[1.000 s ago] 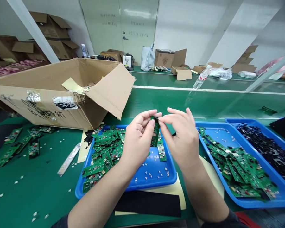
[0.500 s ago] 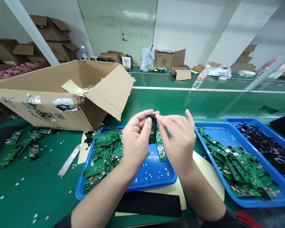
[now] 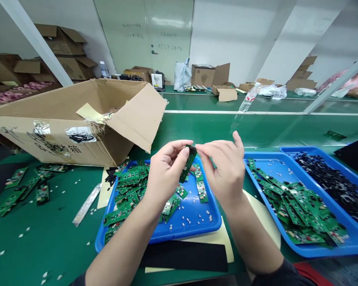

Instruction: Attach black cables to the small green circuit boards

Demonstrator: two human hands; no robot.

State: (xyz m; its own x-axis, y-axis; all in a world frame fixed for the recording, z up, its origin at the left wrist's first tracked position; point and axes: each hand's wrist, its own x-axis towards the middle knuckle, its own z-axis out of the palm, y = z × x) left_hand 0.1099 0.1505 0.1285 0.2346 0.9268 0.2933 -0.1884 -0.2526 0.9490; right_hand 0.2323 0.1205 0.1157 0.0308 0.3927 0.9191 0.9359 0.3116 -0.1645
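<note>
My left hand [image 3: 164, 169] is closed on a small green circuit board [image 3: 187, 163], pinched between thumb and fingers above the middle blue tray [image 3: 197, 227]. The board leans, its top end toward the right. At its upper corner are the pinched fingertips of my right hand [image 3: 223, 169], little finger raised; whatever they hold is hidden. Circuit boards [image 3: 128, 178] lie heaped in the tray's left part, partly behind my left hand and forearm. Small white pieces [image 3: 183, 222] are scattered on the tray floor, and two boards [image 3: 201, 190] lie at its right.
Another blue tray [image 3: 258, 198] on the right holds piled circuit boards [image 3: 304, 210]. Behind it, a further tray contains black parts [image 3: 331, 182]. A large open carton [image 3: 59, 139] stands at left, with loose boards [image 3: 18, 194] before it. A water bottle [image 3: 250, 97] leans beyond.
The circuit board has tipped from nearly upright to a slant, and my left hand has shifted slightly left. My right fingertips have come slightly away from the left ones.
</note>
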